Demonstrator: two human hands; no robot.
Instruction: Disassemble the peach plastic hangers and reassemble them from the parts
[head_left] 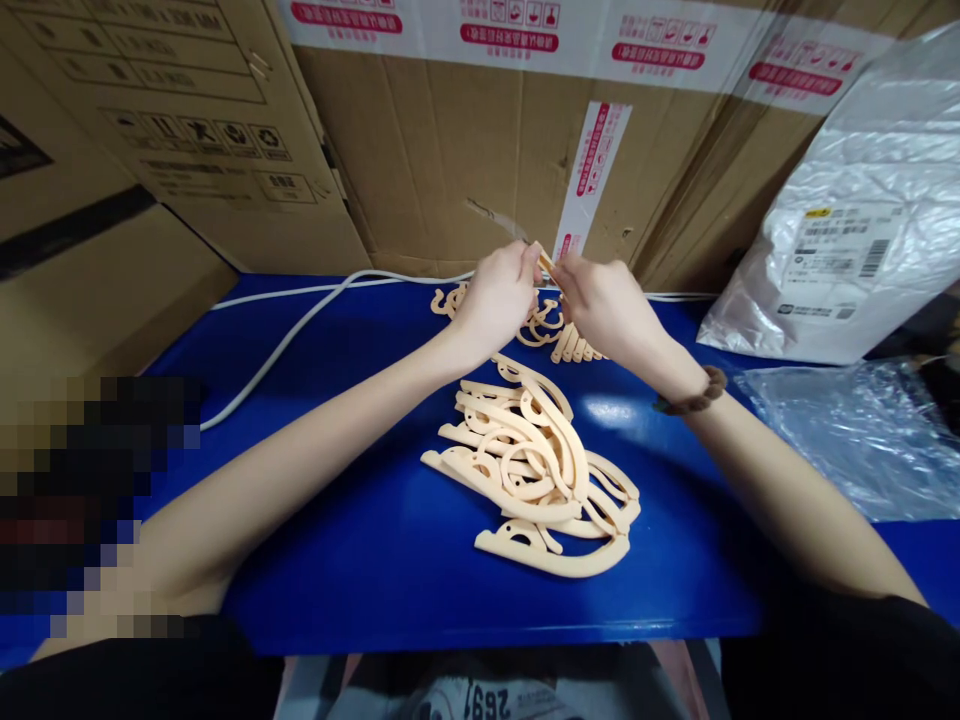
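Note:
My left hand (pixel 496 295) and my right hand (pixel 600 305) meet at the back of the blue table (pixel 360 530), fingers pinched together on a small cream plastic piece (pixel 545 262) held between them. Just below the hands lies a loose heap of cream hook parts and short bars (pixel 559 335). Nearer to me sits a stack of several curved cream plastic hanger pieces (pixel 536 460). A beaded bracelet (pixel 694 395) circles my right wrist.
Large cardboard boxes (pixel 465 140) wall off the back and left. A white cable (pixel 292 330) runs across the table's far left. A white plastic mailer bag (pixel 847 220) leans at the right, with a clear plastic bag (pixel 862 440) lying below it.

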